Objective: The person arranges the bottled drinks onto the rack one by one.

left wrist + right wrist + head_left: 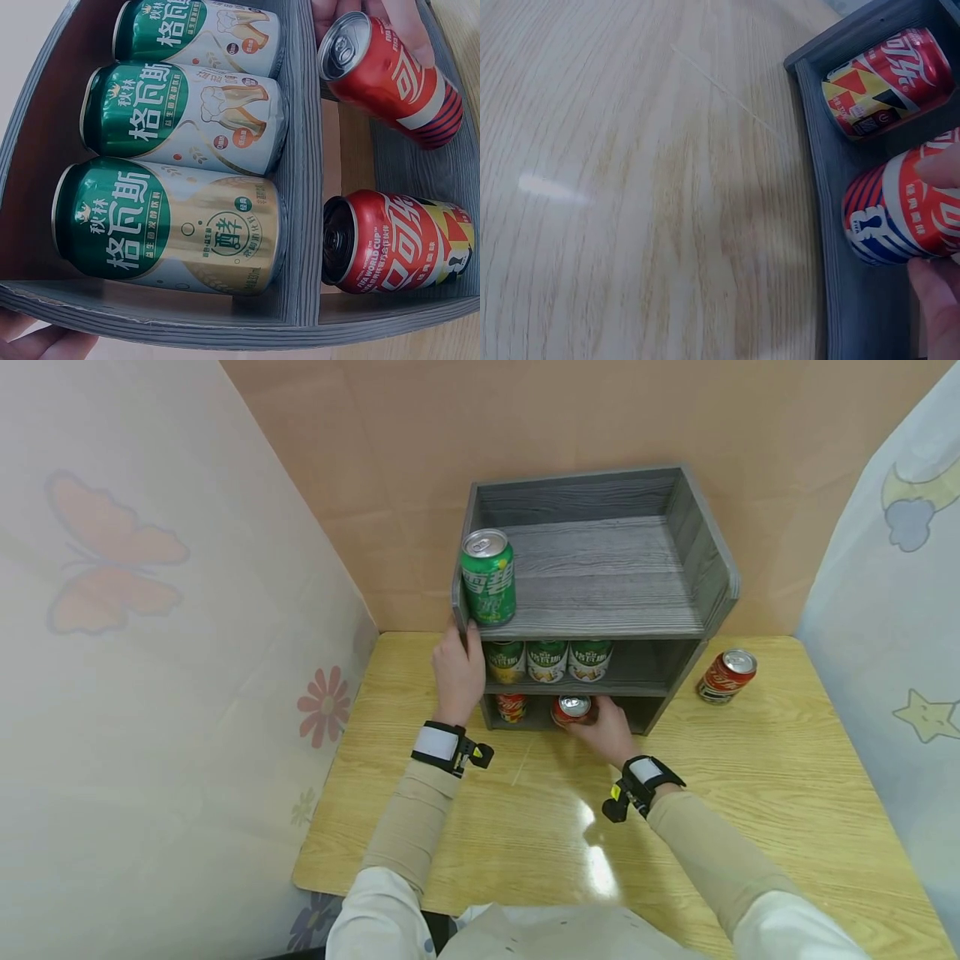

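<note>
A grey wooden three-level shelf (607, 577) stands on the table. My left hand (459, 672) grips its left side panel below the top level, thumb at the front edge. At the bottom level, my right hand (611, 735) holds a red cola can (397, 82) with dark blue stripes round its base. That can leans compared with the upright red cola can (405, 240) with yellow patterning at the left end of the same level. Above them, on the middle level, three green-topped drink cans (142, 232) stand in a row from the left.
A green soda can (489, 581) stands at the left of the top level. Another red cola can (726, 677) is on the wooden table (787, 777), right of the shelf. Patterned cloth walls (247, 760) border both sides, and a tan backdrop hangs behind.
</note>
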Action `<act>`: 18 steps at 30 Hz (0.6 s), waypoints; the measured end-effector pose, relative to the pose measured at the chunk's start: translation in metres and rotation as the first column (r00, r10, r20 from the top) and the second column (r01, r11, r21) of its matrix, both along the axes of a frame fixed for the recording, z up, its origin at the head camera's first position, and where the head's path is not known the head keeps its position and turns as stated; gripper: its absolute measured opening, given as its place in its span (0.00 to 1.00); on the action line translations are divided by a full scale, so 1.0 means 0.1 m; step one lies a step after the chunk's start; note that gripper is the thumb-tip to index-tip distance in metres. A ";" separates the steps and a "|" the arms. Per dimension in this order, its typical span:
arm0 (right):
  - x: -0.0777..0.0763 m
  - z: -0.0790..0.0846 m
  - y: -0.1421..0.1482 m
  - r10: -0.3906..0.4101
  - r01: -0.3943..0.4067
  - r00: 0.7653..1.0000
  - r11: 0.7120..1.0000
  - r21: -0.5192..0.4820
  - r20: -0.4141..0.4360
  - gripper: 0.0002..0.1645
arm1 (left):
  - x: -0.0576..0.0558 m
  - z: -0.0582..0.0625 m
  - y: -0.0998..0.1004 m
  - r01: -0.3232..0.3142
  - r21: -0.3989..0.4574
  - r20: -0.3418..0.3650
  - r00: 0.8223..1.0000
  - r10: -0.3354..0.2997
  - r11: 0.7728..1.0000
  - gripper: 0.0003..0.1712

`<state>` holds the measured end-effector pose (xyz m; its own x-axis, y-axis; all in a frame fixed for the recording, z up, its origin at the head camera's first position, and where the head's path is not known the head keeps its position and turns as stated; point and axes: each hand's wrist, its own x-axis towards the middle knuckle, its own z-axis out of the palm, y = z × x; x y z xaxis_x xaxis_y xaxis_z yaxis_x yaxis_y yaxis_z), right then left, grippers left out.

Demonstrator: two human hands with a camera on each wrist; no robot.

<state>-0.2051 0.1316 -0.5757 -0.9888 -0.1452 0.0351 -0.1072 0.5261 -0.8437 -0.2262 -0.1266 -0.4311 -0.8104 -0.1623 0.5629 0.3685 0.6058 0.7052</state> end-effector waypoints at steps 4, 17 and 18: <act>-0.02 -0.04 -0.04 -0.020 0.020 1.000 0.999 -0.036 -0.016 0.46 | 0.00 -0.01 0.01 -0.005 -0.002 -0.002 1.000 0.005 1.000 0.20; -0.06 -0.04 -0.22 -0.065 0.064 0.998 0.994 -0.088 -0.006 0.48 | 0.00 0.01 0.00 -0.004 -0.002 0.006 1.000 0.004 1.000 0.19; -0.07 -0.04 -0.23 -0.068 0.067 0.998 0.993 -0.092 -0.003 0.47 | 0.00 0.01 0.00 -0.004 -0.002 0.006 1.000 0.004 1.000 0.19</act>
<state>-0.2117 0.1088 -0.5802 -0.9959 -0.0738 0.0515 -0.0795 0.4524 -0.8883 -0.2261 -0.1262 -0.4303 -0.8128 -0.1649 0.5587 0.3619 0.6086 0.7061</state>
